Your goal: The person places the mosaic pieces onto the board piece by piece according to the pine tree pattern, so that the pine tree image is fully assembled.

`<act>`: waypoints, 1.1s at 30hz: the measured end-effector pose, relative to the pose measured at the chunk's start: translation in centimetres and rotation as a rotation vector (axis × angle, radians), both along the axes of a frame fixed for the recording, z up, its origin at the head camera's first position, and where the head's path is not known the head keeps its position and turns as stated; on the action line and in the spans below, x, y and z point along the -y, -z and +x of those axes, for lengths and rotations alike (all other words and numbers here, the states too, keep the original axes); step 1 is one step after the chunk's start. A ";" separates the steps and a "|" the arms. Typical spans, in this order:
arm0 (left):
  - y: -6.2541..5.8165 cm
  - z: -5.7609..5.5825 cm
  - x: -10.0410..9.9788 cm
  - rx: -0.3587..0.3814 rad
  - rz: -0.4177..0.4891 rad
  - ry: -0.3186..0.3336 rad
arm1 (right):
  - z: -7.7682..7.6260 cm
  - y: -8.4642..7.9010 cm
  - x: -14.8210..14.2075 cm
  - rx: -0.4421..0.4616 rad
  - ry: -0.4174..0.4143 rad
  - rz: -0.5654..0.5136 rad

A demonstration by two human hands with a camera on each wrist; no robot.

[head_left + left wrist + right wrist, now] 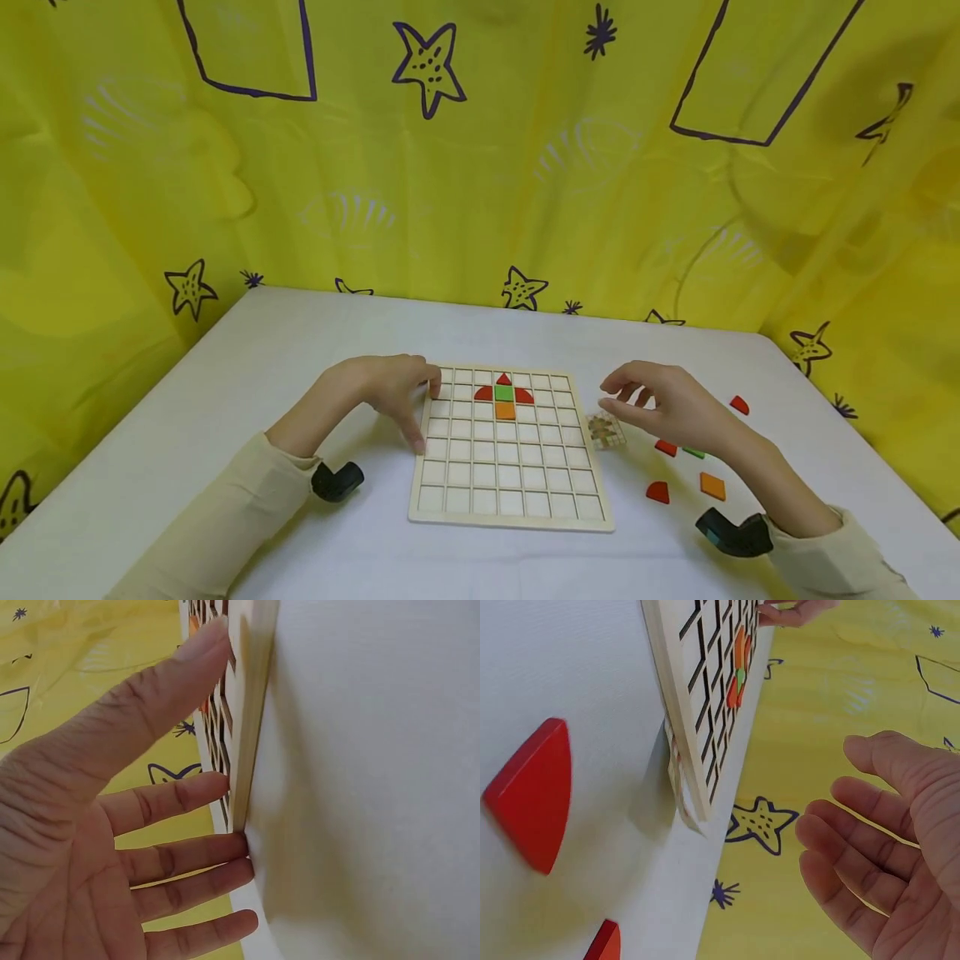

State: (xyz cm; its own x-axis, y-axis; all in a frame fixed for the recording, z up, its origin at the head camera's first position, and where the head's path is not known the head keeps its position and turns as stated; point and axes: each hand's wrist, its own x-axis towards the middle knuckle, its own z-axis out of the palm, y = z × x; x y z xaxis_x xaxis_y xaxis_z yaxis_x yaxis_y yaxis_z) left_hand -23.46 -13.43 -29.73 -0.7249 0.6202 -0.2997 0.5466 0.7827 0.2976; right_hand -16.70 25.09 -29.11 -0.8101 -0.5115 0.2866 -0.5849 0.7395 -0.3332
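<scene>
“Board (507,453) flat on the table (315,333), a left hand (393,387) at its left edge. In its upper cells sit a red triangle (503,379), a green square (504,393), an orange square (506,411) and, flanking the green, two red rounded pieces (524,396).”

“Is that hand gripping it?”

“Not from here. The fingers are spread loosely along the edge, clenched on nothing. Too hard a push, I'd judge, could slide the board right, across the patterned card (604,431) by its far side, and jog those pieces.”

“And the right hand (660,404)?”

“Raised near the card, fingers softly bent, nothing between them. Loose pieces lie below and around that arm: three red pieces (657,492), a loose orange square (712,486) and a green piece (693,452) partly hidden by the wrist.”

“So the arm is the worry?”

“It may be. The dark wrist device (733,533) hangs near the orange one in this view; a careless dip could scatter it. And with red shapes lying so alike, a hasty pick might take the wrong one.”
</scene>
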 end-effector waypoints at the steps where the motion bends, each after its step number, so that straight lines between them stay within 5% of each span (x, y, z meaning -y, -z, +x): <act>1: 0.1 0.0 0.0 -0.003 0.003 -0.003 | 0.2 0.0 -0.2 -0.001 0.005 -0.004; 18: 0.6 0.2 -0.3 0.004 0.015 -0.061 | 2.7 2.2 -4.8 0.002 0.043 -0.043; 33: 0.5 0.2 -0.2 0.005 0.014 -0.054 | 3.1 3.7 -8.3 -0.004 0.094 -0.034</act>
State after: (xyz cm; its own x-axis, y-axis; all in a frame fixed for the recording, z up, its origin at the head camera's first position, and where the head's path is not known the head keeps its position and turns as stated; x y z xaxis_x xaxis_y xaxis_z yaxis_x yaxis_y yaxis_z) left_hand -23.23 -13.20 -30.24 -0.7561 0.5842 -0.2949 0.5020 0.8069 0.3114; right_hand -13.58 33.42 -32.84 -0.8528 -0.4236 0.3054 -0.5149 0.7795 -0.3568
